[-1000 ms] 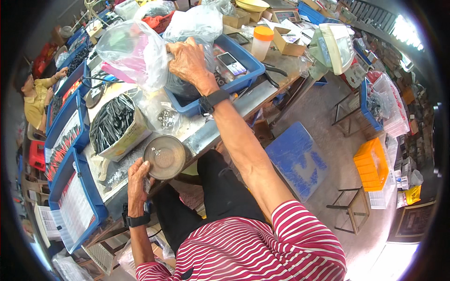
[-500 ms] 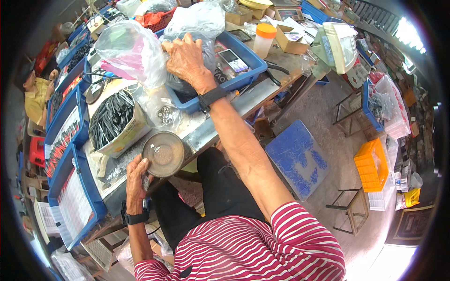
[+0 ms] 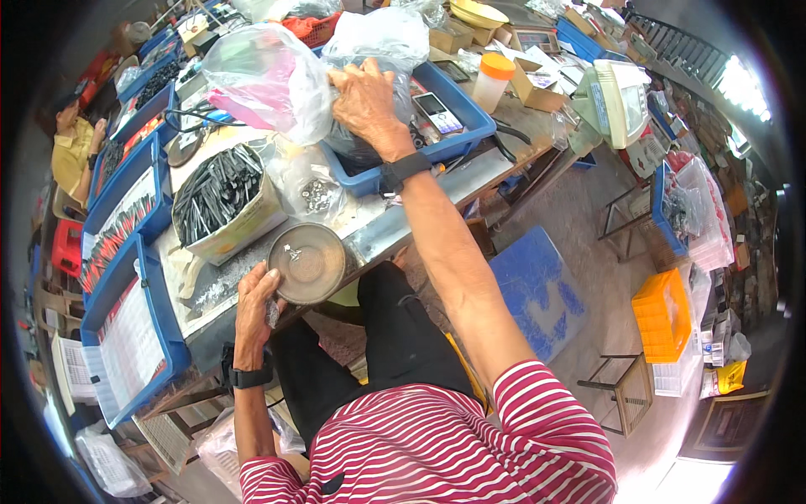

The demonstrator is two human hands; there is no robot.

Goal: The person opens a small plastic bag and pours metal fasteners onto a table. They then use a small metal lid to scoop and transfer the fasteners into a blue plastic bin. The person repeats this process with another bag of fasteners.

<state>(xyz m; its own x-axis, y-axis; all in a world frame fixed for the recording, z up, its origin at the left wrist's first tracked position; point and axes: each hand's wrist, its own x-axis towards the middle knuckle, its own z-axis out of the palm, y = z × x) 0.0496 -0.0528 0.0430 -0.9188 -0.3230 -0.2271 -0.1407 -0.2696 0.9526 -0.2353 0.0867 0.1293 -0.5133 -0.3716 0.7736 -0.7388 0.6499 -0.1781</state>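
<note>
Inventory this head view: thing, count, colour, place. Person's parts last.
round dish: 1, brown, bench edge
small pieces: several, silvery, in dish
open box: 1, pale, left of dish
strips: many, black, in box
bin: 1, blue, beyond dish
grey bag: 1, grey, in bin
clear bag: 1, partly pink, left of bin
handheld device: 1, silver, in bin
jar: 1, whitish, right of bin
boxy device: 1, cream, bench's right end
crate: 1, orange, far right
trays: several, blue, left side
co-worker: 1, yellow shirt, upper left
rest: too dense to count
left hand: 1, bare, thumb on dish
right hand: 1, bare, on grey bag
</note>
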